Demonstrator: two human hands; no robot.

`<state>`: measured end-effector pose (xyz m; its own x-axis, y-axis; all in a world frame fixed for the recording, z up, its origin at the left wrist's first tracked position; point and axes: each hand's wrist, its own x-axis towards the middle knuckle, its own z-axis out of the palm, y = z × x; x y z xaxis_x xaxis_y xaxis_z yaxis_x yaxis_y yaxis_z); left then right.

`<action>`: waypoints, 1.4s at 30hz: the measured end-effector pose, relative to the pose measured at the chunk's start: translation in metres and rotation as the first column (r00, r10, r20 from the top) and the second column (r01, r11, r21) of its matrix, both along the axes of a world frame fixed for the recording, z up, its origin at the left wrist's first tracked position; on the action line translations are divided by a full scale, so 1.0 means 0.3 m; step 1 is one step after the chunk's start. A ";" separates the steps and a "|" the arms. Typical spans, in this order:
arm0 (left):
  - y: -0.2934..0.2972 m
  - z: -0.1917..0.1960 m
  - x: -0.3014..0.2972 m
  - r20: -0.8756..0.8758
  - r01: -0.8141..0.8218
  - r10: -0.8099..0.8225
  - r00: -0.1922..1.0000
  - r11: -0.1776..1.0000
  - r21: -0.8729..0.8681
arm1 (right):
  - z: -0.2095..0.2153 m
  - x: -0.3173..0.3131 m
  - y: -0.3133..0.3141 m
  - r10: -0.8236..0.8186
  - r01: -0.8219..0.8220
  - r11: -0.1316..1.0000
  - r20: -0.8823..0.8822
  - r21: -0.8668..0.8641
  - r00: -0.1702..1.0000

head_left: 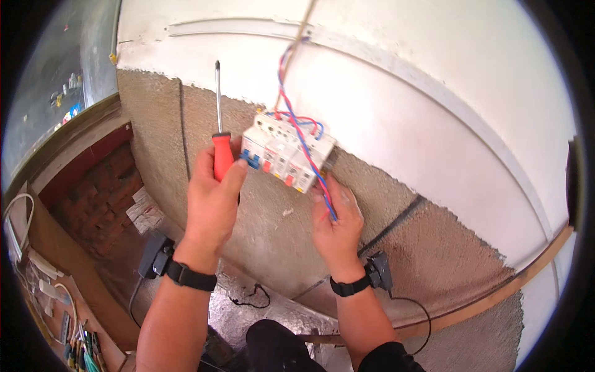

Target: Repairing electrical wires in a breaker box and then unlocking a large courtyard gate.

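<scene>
The left grip (214, 192) is closed round a red-handled screwdriver (220, 142); the right grip (334, 214) pinches red and blue wires (304, 139). A tug might loosen the wires from the white row of circuit breakers (285, 155), judging by how taut they run.

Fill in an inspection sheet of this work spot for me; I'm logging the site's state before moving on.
Surface: wall, white above, rough grey render below.
Job's things: white breaker block on wall; screwdriver, red handle, shaft upward.
Clutter: tools and cords on a wooden ledge, lower left.
Grippers: left hand grips screwdriver; right hand pinches red and blue wires below block.
Cables: wires run up wall; black leads from wrist units.
Surroundings: brick recess at left.
</scene>
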<state>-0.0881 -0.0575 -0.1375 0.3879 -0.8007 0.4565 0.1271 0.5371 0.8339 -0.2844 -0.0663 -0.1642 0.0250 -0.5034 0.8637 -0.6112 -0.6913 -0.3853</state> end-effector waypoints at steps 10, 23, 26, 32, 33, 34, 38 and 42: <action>0.196 -0.195 0.100 -0.115 0.059 -0.041 0.993 0.986 0.157 | 0.003 -0.002 -0.004 -0.098 0.096 0.992 0.024 0.085 0.995; 0.252 -0.400 0.173 -0.282 0.281 -0.211 0.936 0.930 0.238 | -0.008 0.038 -0.016 -0.002 -0.043 0.982 0.238 0.183 0.971; 0.242 -0.421 0.179 -0.309 0.302 -0.225 0.924 0.926 0.227 | -0.013 0.044 -0.023 0.010 -0.057 0.981 0.244 0.185 0.970; 0.237 -0.435 0.171 -0.328 0.352 -0.268 0.906 0.908 0.229 | -0.025 0.030 -0.033 -0.003 -0.047 0.984 0.278 0.173 0.961; 0.235 -0.436 0.163 -0.340 0.353 -0.271 0.901 0.913 0.207 | -0.032 0.008 -0.042 -0.049 0.019 0.989 0.198 0.148 0.979; 0.237 -0.432 0.160 -0.341 0.355 -0.273 0.900 0.912 0.207 | -0.035 -0.006 -0.046 -0.097 0.083 0.990 0.119 0.117 0.988; 0.240 -0.423 0.134 -0.343 0.358 -0.272 0.899 0.907 0.221 | -0.028 -0.005 -0.047 -0.182 0.181 0.981 0.006 0.071 0.983; 0.253 -0.412 0.120 -0.337 0.391 -0.306 0.890 0.893 0.224 | -0.017 0.013 -0.040 -0.146 0.145 0.988 0.022 0.060 0.989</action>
